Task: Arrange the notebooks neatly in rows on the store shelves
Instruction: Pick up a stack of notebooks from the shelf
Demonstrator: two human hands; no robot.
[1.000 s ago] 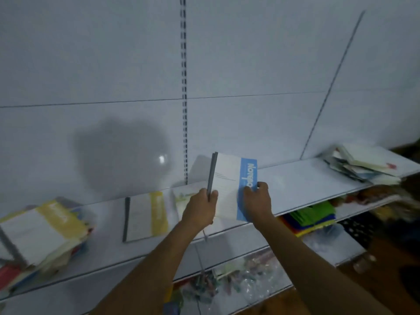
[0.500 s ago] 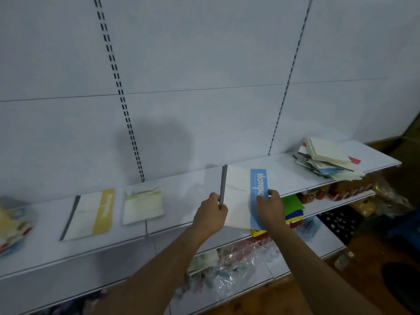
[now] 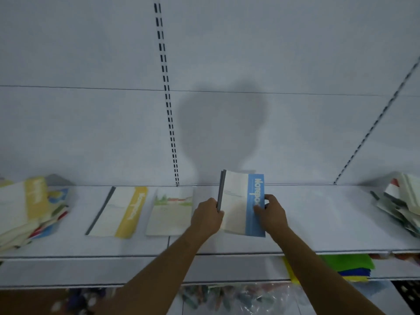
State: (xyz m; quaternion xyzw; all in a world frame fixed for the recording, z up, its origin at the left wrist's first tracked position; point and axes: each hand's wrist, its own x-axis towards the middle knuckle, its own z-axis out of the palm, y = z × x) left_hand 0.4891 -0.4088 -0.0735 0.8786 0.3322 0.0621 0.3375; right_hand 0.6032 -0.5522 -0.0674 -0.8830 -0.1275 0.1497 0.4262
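Behind both hands (image 3: 238, 214), notebook (image 3: 236, 201) half-covered

Both forearms are bare to the frame's edge, with no sleeves showing.

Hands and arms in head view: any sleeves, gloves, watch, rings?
Both forearms are bare as far as the frame shows them, with no sleeve edge visible. The left hand and right hand are ungloved. No watch, wristband or ring shows on either; the image is soft, so a thin ring could be missed.
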